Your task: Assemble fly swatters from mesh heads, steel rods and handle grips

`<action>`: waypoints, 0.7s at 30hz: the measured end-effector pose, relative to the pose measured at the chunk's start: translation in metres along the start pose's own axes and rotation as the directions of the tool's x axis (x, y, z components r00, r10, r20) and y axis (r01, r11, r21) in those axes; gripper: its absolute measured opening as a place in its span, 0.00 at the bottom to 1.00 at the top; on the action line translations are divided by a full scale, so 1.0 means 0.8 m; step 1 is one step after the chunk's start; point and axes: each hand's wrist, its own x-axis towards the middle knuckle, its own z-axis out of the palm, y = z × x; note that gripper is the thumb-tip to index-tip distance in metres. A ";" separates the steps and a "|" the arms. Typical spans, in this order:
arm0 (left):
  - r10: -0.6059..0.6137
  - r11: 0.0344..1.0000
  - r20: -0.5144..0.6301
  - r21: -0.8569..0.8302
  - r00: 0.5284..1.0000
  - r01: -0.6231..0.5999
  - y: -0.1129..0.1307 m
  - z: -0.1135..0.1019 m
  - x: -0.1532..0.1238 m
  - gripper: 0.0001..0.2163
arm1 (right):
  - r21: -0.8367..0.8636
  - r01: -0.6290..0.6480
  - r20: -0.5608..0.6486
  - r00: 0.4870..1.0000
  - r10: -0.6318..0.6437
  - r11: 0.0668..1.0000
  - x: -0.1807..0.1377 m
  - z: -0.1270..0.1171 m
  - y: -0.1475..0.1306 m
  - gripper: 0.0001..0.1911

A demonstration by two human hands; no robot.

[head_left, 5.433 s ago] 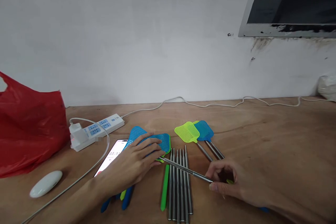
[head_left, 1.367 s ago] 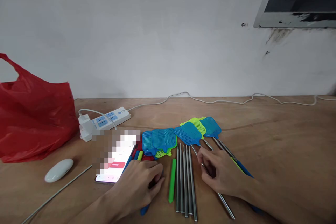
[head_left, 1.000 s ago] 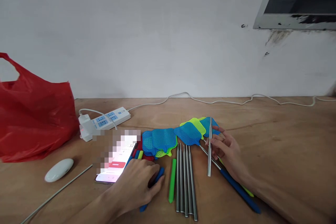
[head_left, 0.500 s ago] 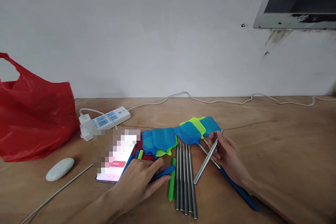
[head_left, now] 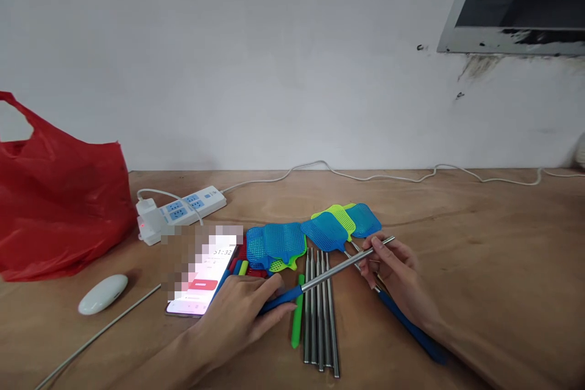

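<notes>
The right hand (head_left: 393,268) pinches a metal rod (head_left: 347,263) near its far end, fingers closed on it. The rod slants across the worktop (head_left: 479,244), above the row of loose rods (head_left: 320,311), its lower end meeting the tip of a blue handle (head_left: 280,301). The left hand (head_left: 240,317) grips that blue handle, fingers curled around it, thumb on top. Rod end and handle tip touch; whether the rod sits inside the handle cannot be told.

A green handle (head_left: 297,320) lies just left of the loose rods. Beyond them lies a pile of blue and green swatter heads (head_left: 276,244). To its right lie three assembled swatters (head_left: 340,228), their shafts running under the right hand, with one dark blue grip (head_left: 411,332) showing beside the right wrist.

A phone (head_left: 201,283) with a lit screen lies just left of the left hand. Further left are a white mouse (head_left: 103,294), a power strip (head_left: 180,210) and a red plastic bag (head_left: 59,201).
</notes>
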 end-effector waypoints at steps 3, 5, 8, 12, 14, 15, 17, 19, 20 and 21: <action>0.002 0.999 0.025 -0.037 1.000 -0.001 -0.001 0.001 -0.001 0.14 | -0.006 -0.005 0.028 1.000 0.005 1.000 0.000 -0.003 -0.002 0.13; 0.005 0.999 0.028 -0.040 1.000 -0.003 0.000 0.000 -0.002 0.15 | -0.010 -0.016 0.055 0.998 0.017 1.000 0.001 -0.005 -0.004 0.13; 0.019 0.999 0.032 -0.043 0.999 -0.017 0.000 -0.001 -0.001 0.15 | -0.015 -0.046 0.101 0.994 0.048 0.999 0.004 -0.009 -0.006 0.13; 0.062 0.997 0.036 -0.037 0.997 -0.061 0.000 -0.003 0.000 0.14 | -0.038 -0.066 0.114 0.991 0.070 0.997 0.007 -0.011 -0.007 0.14; 0.070 0.997 0.029 -0.032 0.997 -0.069 0.000 -0.003 0.000 0.14 | -0.043 -0.066 0.105 0.992 0.070 0.997 0.006 -0.011 -0.007 0.14; 0.074 0.997 0.030 -0.034 0.997 -0.073 0.000 -0.003 0.000 0.15 | -0.047 -0.065 0.104 0.992 0.070 0.997 0.006 -0.011 -0.007 0.14; 0.080 0.996 0.029 -0.038 0.996 -0.079 0.000 -0.002 0.000 0.14 | -0.062 -0.061 0.107 0.992 0.067 0.996 0.004 -0.010 -0.008 0.14; 0.080 0.996 0.030 -0.044 0.996 -0.078 0.000 -0.002 -0.001 0.14 | -0.090 -0.055 0.121 0.990 0.066 0.994 0.004 -0.010 -0.009 0.15; 0.073 0.996 0.033 -0.050 0.997 -0.071 0.000 -0.003 -0.001 0.14 | -0.111 -0.052 0.134 0.989 0.067 0.992 0.004 -0.010 -0.010 0.15; 0.062 0.996 0.039 -0.060 0.997 -0.060 0.000 -0.003 -0.001 0.14 | -0.130 -0.048 0.148 0.987 0.067 0.990 0.004 -0.010 -0.010 0.15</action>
